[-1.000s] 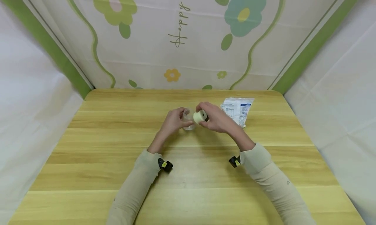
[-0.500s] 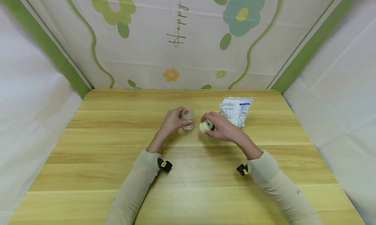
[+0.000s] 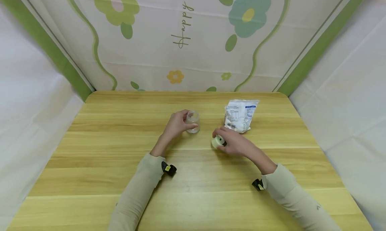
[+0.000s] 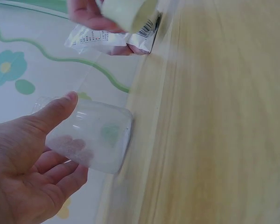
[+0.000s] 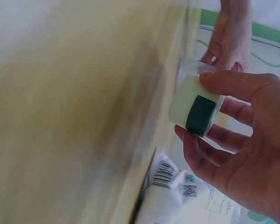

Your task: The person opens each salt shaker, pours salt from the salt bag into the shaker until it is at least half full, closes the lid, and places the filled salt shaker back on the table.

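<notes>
My left hand (image 3: 178,123) holds a clear, uncapped jar (image 4: 95,135) from its left side, thumb and fingers around it. The jar stands upright on the table, its open mouth facing up in the head view. To the right and nearer the front, my right hand (image 3: 233,141) pinches a pale green lid (image 5: 189,100) with a dark green patch (image 5: 201,115) on its side. A gap separates the lid from the jar, and the lid is held close above the tabletop. Just behind my right hand is a white printed packet (image 3: 240,115).
The wooden table (image 3: 193,197) reaches back to a hanging cloth (image 3: 150,50) with a flower print. White cloth also hangs at the left and right sides. The packet shows barcodes and a crumpled side in the right wrist view.
My right hand has moved away from the jar, rightward and toward the front, carrying the lid. The jar's mouth has come into full view. My left hand stays in place on the jar.
</notes>
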### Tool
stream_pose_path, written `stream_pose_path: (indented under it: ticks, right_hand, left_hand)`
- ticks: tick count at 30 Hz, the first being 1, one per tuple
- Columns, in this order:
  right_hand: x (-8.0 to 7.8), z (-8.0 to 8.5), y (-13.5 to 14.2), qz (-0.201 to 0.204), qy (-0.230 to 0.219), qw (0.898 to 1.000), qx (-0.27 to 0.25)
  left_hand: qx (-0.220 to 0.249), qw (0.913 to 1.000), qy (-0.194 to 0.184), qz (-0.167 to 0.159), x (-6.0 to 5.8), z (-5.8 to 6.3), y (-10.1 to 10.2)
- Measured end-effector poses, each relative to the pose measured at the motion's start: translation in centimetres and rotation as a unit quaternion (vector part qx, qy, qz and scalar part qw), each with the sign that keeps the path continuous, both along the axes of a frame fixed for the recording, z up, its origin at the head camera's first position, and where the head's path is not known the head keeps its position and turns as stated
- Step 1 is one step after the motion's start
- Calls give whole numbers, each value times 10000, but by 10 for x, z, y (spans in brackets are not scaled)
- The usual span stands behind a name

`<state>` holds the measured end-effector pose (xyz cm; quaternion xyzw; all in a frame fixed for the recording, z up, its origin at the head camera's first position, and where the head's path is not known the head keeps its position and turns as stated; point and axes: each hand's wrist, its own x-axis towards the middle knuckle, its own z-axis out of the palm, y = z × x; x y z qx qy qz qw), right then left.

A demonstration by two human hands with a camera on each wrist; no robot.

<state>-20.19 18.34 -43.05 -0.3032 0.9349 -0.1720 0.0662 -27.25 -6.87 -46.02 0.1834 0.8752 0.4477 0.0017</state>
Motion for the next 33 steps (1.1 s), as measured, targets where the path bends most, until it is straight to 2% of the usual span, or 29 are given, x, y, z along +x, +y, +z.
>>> stream_pose_path:
  ticks: [8,16,22,29,33]
  right_hand:
    - [11,-9,11,101,16,9999,29]
    - [17,-12,9,291,-75,9995,135]
    - [19,-14,8,258,-13,9994,236]
    - [19,-9,16,-94,-343,9994,46]
    - [14,1,26,-294,-261,9990,-207]
  left_hand:
    - [-4,10000,73,-45,-2,0,2]
    - [-9,10000,71,-47,0,-2,-1]
    - [36,10000,31,-44,1,-3,0]
    - [19,10000,-24,-39,1,-3,1]
    - [-38,10000,0,-21,0,-3,0]
